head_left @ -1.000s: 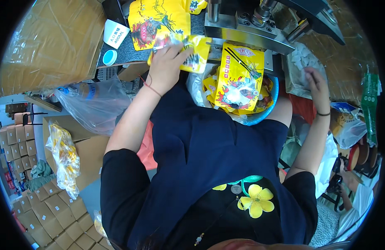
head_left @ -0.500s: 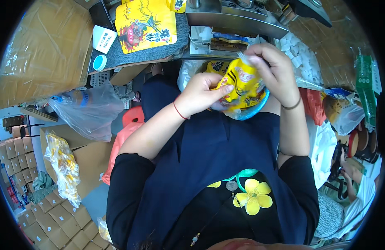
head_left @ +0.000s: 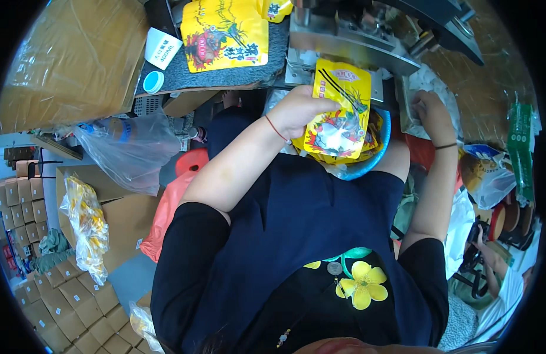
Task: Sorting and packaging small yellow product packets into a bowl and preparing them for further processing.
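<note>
My left hand (head_left: pixel 301 112) grips the left edge of a yellow printed pouch (head_left: pixel 338 127), thumb on its front. Flat and upright, the pouch hangs over a blue round basket (head_left: pixel 384 150) between my knees, where more yellow pouches (head_left: pixel 373 141) lie partly hidden behind it. Off to the right, my right hand (head_left: pixel 436 118) is at the near edge of a heap of small white plastic pieces (head_left: pixel 443 88). Its fingers are curled together, and whatever they hold is too small to make out.
A metal machine (head_left: pixel 355 35) stands just beyond the pouch. On the grey-covered table (head_left: pixel 220 79) at the left lie another yellow pouch (head_left: pixel 226 41), a white labelled cup (head_left: pixel 162 47) and a turquoise cap (head_left: pixel 153 82). Cardboard boxes (head_left: pixel 60 65) flank both sides; a clear plastic bag (head_left: pixel 128 147) hangs left.
My right hand has left the pouch's top and moved right to the white pieces. My left hand now holds the pouch alone, flat and facing up. The view has shifted slightly.
</note>
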A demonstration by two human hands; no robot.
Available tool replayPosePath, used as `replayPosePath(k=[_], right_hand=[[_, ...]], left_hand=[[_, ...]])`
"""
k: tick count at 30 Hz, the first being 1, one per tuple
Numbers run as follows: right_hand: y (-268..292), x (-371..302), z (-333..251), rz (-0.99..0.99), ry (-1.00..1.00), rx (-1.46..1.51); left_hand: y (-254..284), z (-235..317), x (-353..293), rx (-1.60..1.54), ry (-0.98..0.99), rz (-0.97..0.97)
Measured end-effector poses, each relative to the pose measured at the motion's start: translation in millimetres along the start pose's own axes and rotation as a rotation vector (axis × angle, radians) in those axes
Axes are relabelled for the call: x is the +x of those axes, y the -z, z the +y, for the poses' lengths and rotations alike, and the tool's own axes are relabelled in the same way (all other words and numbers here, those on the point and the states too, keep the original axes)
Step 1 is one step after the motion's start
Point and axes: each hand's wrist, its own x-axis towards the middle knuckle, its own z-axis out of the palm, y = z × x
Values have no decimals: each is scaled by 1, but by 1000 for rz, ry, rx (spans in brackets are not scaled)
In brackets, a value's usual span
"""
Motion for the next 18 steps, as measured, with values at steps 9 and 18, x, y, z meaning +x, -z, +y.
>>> replayPosePath(k=[9, 18], right_hand=[[10, -23, -24, 342, 6, 112], [8, -24, -123, 155, 399, 580]], left_hand=[[111, 69, -25, 2026, -943, 875], [62, 25, -69, 1150, -586, 424]])
